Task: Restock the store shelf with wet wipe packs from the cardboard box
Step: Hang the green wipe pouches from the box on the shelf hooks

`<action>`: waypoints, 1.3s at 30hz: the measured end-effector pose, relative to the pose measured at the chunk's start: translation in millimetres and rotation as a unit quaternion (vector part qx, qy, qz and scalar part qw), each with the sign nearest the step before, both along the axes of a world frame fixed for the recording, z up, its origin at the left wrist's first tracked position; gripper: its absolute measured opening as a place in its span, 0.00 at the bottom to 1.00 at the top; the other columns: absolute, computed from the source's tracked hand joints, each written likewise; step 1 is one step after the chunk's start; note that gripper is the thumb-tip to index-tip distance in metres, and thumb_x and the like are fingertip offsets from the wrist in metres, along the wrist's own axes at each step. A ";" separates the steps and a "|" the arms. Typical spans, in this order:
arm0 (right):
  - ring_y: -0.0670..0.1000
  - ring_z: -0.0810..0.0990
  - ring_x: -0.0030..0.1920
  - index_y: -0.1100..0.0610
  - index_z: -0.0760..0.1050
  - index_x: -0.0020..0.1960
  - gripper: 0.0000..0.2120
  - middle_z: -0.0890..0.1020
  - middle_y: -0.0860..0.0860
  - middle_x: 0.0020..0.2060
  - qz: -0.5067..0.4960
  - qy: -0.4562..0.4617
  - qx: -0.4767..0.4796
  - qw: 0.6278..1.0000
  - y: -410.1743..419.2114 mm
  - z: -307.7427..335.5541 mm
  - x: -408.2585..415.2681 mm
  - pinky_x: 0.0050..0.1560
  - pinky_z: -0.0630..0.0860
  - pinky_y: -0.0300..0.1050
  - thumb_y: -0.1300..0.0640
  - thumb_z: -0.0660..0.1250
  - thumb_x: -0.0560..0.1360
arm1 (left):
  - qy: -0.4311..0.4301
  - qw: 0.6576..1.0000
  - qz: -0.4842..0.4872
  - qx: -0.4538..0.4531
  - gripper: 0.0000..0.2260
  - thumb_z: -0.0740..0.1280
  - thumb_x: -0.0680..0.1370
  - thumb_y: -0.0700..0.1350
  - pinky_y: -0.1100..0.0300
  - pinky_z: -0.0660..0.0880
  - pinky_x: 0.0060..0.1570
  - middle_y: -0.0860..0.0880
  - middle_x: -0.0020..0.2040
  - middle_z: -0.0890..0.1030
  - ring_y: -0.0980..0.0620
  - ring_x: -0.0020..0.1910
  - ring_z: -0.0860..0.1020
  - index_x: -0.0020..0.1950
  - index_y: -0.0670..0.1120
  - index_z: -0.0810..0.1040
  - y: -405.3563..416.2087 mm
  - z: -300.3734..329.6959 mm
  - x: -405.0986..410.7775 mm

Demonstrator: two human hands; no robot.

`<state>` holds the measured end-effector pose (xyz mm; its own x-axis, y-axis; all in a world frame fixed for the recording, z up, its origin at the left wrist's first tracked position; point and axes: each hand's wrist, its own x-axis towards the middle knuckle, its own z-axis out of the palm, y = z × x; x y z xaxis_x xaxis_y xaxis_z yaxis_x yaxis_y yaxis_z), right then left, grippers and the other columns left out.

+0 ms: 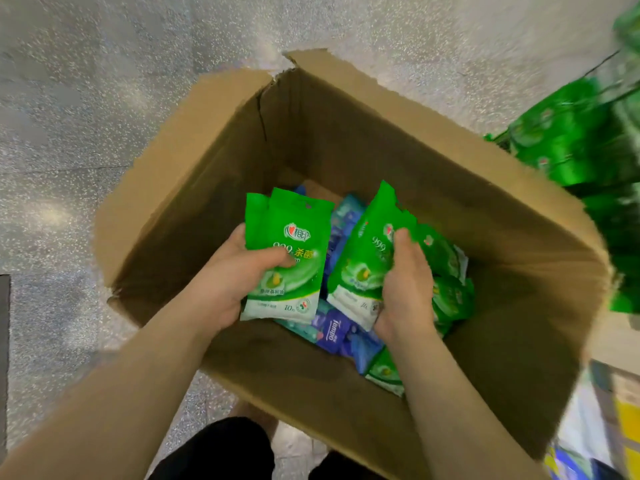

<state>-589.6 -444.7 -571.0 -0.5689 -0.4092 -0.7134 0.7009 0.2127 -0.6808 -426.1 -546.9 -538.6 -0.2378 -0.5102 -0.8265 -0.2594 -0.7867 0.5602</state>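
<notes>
An open cardboard box (214, 161) stands on the speckled floor below me. Both my hands are down inside it. My left hand (235, 282) grips a small stack of green wet wipe packs (287, 251), thumb across the front. My right hand (408, 285) grips another green wet wipe pack (363, 258), tilted to the right. More green packs (450, 292) and blue and purple tissue packs (332, 334) lie loose on the box bottom under my hands.
At the right edge, blurred green packs (571, 140) hang on the store shelf, with other coloured goods (620, 417) lower down. Grey speckled floor (86, 133) surrounds the box. My dark-clothed legs (221, 452) are at the bottom.
</notes>
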 end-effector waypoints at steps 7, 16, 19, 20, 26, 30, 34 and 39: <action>0.52 0.84 0.59 0.41 0.80 0.61 0.12 0.85 0.51 0.58 0.179 0.128 0.012 0.975 18.4 18.6 6.1 0.62 0.80 0.60 0.42 0.62 0.82 | 0.108 0.993 -0.043 0.034 0.22 0.73 0.67 0.50 0.53 0.81 0.50 0.46 0.52 0.86 0.47 0.50 0.85 0.59 0.47 0.79 39.6 18.5 -67.8; 0.60 0.75 0.66 0.55 0.76 0.67 0.16 0.76 0.58 0.64 0.230 0.331 0.410 0.818 49.5 -90.6 -129.3 0.71 0.71 0.56 0.51 0.65 0.81 | 0.120 0.991 -0.015 0.055 0.19 0.71 0.66 0.41 0.52 0.83 0.44 0.43 0.48 0.86 0.46 0.42 0.85 0.56 0.43 0.81 38.0 4.8 -67.2; 0.61 0.68 0.73 0.57 0.66 0.76 0.25 0.71 0.61 0.72 0.469 0.325 0.381 0.727 45.1 -113.5 -153.1 0.73 0.64 0.49 0.51 0.65 0.82 | 0.133 0.989 -0.016 0.064 0.15 0.72 0.66 0.39 0.50 0.82 0.47 0.42 0.48 0.85 0.46 0.42 0.85 0.53 0.43 0.82 35.6 1.2 -52.7; 0.62 0.67 0.73 0.57 0.64 0.77 0.29 0.69 0.62 0.73 0.507 0.307 0.383 0.709 41.7 -117.2 -158.8 0.74 0.64 0.50 0.49 0.67 0.81 | 0.135 0.988 -0.012 0.069 0.14 0.70 0.67 0.40 0.49 0.82 0.47 0.42 0.48 0.85 0.45 0.42 0.85 0.52 0.43 0.83 35.3 -0.6 -48.2; 0.66 0.60 0.73 0.45 0.62 0.75 0.41 0.60 0.61 0.72 0.580 0.273 0.436 0.632 38.0 -114.9 -172.7 0.74 0.60 0.59 0.32 0.74 0.69 | 0.119 0.990 -0.014 0.075 0.13 0.69 0.67 0.44 0.47 0.80 0.51 0.42 0.50 0.85 0.44 0.44 0.85 0.51 0.45 0.84 36.2 -6.0 -32.9; 0.62 0.70 0.70 0.51 0.64 0.66 0.38 0.69 0.58 0.66 0.550 0.264 0.393 0.688 41.4 -120.1 -171.1 0.69 0.70 0.53 0.47 0.83 0.65 | 0.131 0.989 -0.008 0.068 0.15 0.69 0.67 0.43 0.49 0.82 0.48 0.41 0.49 0.85 0.45 0.43 0.85 0.53 0.43 0.83 37.0 -6.3 -29.7; 0.61 0.67 0.71 0.50 0.64 0.68 0.41 0.72 0.57 0.67 0.526 0.304 0.408 0.682 38.0 -106.2 -160.6 0.71 0.65 0.56 0.43 0.82 0.64 | 0.138 0.989 0.012 0.059 0.19 0.71 0.69 0.46 0.49 0.82 0.49 0.41 0.52 0.85 0.45 0.45 0.85 0.59 0.43 0.81 40.3 -7.3 -30.7; 0.56 0.72 0.65 0.55 0.63 0.76 0.45 0.68 0.56 0.68 0.360 0.373 0.312 0.796 38.3 -43.4 -120.1 0.66 0.69 0.48 0.44 0.80 0.67 | 0.131 0.990 0.027 0.045 0.22 0.74 0.66 0.45 0.50 0.82 0.47 0.41 0.52 0.85 0.44 0.45 0.85 0.59 0.43 0.80 47.4 -2.4 -35.0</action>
<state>-709.6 -406.4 -614.4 -0.7078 -0.5186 -0.4796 -0.3050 0.8368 -0.4546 -461.2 -499.5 -541.0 -0.4245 -0.4557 -0.7824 -0.0700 -0.8450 0.5301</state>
